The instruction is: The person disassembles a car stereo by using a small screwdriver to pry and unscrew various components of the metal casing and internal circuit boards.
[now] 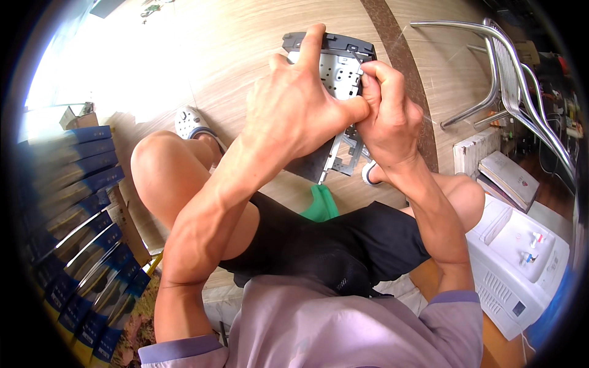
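Observation:
A computer case (336, 73), with a perforated silver metal frame and a black plastic front panel (345, 43), is held up in front of my knees. My left hand (297, 101) grips it from above, its index finger stretched over the black panel and its thumb reaching across to the right side. At the right edge, my right hand (389, 113) is closed, thumb and index finger pinched against the case beside the panel. The fingertips partly hide what they press on. Below my hands, the lower end of the case shows a dark flat side and cut-out metal brackets (346, 156).
A green curved plastic piece (320, 203) is between my legs. Blue boxes (92, 159) are stacked on the left. To the right are a metal-framed chair (506, 80), flat boxes (506, 175) and a white water dispenser (509, 270). A dark band crosses the tiled floor (233, 43).

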